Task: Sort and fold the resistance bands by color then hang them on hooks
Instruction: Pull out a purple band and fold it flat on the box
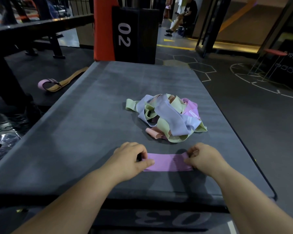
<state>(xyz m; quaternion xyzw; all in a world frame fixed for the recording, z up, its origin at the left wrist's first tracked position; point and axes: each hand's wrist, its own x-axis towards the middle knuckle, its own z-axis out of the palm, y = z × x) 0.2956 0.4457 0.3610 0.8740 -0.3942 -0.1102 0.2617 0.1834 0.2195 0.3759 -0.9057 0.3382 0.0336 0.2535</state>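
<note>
Pink band (167, 162) lies flat near the band pile (166, 117); left hand (131, 160) and right hand (204, 159) pinch and hide its ends.

Bare mat (78, 125) left of the band pile (166, 117).

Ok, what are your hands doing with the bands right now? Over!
Left hand and right hand each pinch one end of the purple band, flat on the gray mat. Tangled pile of bands lies just beyond. Nothing blocks the hands.
</note>
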